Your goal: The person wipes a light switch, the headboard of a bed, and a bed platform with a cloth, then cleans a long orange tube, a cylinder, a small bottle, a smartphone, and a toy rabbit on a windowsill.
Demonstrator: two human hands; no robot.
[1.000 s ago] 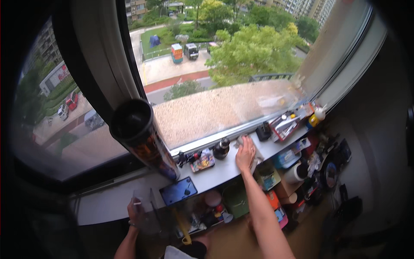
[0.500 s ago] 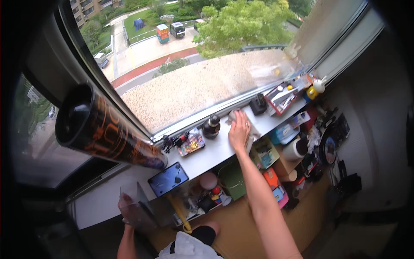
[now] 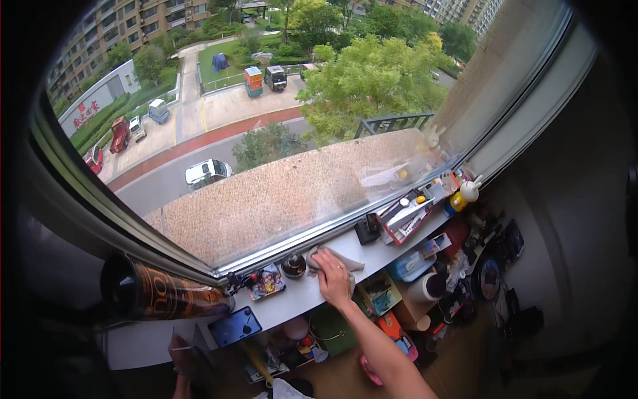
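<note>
My right hand [image 3: 332, 271] presses a grey-beige cloth [image 3: 353, 264] onto the white windowsill [image 3: 302, 297], its fingers lying over the bunched fabric. Just left of the fingers stands a dark round bottle [image 3: 292, 266], close to the cloth. At the lower left, my left hand [image 3: 181, 352] has its fingers closed on a clear, flat-sided plastic thing [image 3: 205, 334]; its exact kind is hard to make out in the dim light. A tablet-like device with a blue screen [image 3: 234, 326] lies on the sill between the hands.
A tall black-and-orange cylinder [image 3: 176, 292] leans at the left. Beside the bottle is a colourful small box [image 3: 267, 282]. To the right stand a black object [image 3: 367, 229], a red-edged tray of small items [image 3: 404, 218] and a rabbit figure [image 3: 463, 196]. Cluttered shelves sit below.
My right hand and the cloth have slid left along the sill, up to the bottle. My view has tilted up, showing more outside. My left hand still holds the clear plastic thing.
</note>
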